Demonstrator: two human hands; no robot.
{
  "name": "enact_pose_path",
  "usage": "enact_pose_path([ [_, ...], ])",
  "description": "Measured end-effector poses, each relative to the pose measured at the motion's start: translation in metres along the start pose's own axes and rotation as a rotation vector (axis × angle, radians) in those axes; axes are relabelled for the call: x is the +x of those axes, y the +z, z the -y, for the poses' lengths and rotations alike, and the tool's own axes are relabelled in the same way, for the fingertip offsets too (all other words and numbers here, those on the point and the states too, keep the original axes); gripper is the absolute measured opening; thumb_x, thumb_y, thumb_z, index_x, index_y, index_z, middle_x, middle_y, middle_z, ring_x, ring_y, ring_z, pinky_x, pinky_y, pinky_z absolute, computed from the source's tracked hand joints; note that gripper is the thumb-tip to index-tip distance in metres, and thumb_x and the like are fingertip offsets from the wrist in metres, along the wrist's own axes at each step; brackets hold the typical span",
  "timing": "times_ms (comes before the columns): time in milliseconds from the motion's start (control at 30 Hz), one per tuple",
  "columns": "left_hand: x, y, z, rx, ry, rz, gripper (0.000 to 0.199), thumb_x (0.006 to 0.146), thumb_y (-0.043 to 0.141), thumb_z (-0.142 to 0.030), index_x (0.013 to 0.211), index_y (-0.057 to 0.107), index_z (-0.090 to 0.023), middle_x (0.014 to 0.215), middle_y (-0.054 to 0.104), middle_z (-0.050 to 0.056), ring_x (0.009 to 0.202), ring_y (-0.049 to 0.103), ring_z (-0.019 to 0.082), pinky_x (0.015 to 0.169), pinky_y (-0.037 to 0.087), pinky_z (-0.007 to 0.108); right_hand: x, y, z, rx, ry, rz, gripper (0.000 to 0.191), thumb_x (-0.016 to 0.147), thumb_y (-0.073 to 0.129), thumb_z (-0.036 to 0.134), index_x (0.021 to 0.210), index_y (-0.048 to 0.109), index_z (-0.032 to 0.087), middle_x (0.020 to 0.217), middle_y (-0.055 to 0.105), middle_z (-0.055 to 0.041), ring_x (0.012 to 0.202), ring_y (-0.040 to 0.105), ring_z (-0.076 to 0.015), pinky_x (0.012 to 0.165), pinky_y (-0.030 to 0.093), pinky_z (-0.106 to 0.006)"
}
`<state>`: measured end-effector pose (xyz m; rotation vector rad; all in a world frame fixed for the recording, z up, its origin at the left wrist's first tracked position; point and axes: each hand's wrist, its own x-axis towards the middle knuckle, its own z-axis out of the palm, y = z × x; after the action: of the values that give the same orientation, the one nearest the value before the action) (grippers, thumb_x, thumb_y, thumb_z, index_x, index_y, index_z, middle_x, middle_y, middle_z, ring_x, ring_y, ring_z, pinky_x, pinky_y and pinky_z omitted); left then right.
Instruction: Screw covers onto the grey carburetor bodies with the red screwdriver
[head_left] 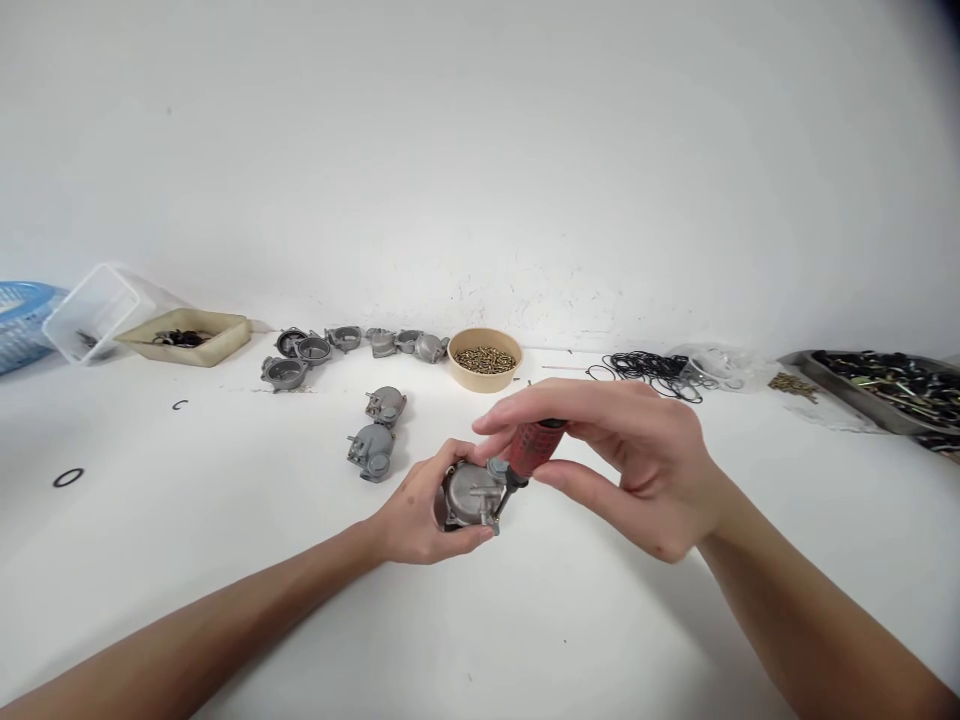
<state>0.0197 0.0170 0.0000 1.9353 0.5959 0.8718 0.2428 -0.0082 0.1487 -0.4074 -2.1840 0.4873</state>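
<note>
My left hand (424, 510) is wrapped round a grey metal carburetor float bowl (472, 492) on the white table, its domed side facing up. In my right hand (637, 460) is a screwdriver (536, 447) with a red and black handle, gripped between thumb and fingers. The screwdriver tilts down to the left, and its tip meets the near right edge of the bowl. Whether a screw sits under the tip is too small to tell. Two similar grey parts (373, 450) lie just beyond my left hand.
A round tan tub (484, 380) of brass screws stands at the back, beside a row of grey castings (311, 348). Black rubber rings (652, 372) and a metal tray (862, 390) of parts lie right. Leftward are a beige tray (225, 340), a clear bin (101, 310) and a loose ring (68, 478).
</note>
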Motion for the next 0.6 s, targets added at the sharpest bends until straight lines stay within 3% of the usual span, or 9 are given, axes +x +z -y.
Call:
enact_pose_path([
  [133,0.0001,0.0,0.0,0.03,0.002,0.006,0.06,0.08,0.08,-0.039,0.127,0.046,-0.021,0.118,0.063,0.01,0.106,0.063,0.032,0.086,0.055,0.042,0.0,0.0036,-0.0024,0.012,-0.015,-0.067,0.036,0.095,0.064,0.014,0.13,0.065,0.026,0.097,0.074,-0.0041,0.08,0.072,-0.0161,0.07,0.065,-0.032],
  [267,0.0016,0.0018,-0.0026,0.043,0.024,0.004,0.057,0.078,0.082,-0.04,0.12,0.049,-0.022,0.112,0.065,0.008,0.097,0.065,0.029,0.083,0.054,0.041,0.0017,0.0077,-0.0004,-0.028,-0.029,-0.064,0.036,0.093,0.068,0.014,0.126,0.066,0.027,0.087,0.072,-0.0014,0.075,0.068,-0.0145,0.065,0.062,-0.028],
  [433,0.0017,0.0015,-0.0013,0.102,0.017,-0.007,0.056,0.078,0.084,-0.045,0.118,0.051,-0.023,0.107,0.065,0.005,0.082,0.063,0.024,0.076,0.052,0.037,0.0011,0.0045,0.0032,0.077,0.026,0.008,0.038,0.099,0.056,0.012,0.135,0.061,0.024,0.095,0.074,-0.0038,0.082,0.071,-0.0143,0.069,0.063,-0.028],
  [600,0.0012,-0.0026,0.0016,0.051,0.0,0.015,0.063,0.08,0.083,-0.048,0.127,0.051,-0.022,0.122,0.063,0.01,0.104,0.064,0.031,0.084,0.055,0.04,0.0011,0.0014,0.002,0.198,0.027,0.062,0.032,0.101,0.051,0.012,0.129,0.063,0.02,0.108,0.076,-0.009,0.093,0.074,-0.0173,0.071,0.064,-0.029],
])
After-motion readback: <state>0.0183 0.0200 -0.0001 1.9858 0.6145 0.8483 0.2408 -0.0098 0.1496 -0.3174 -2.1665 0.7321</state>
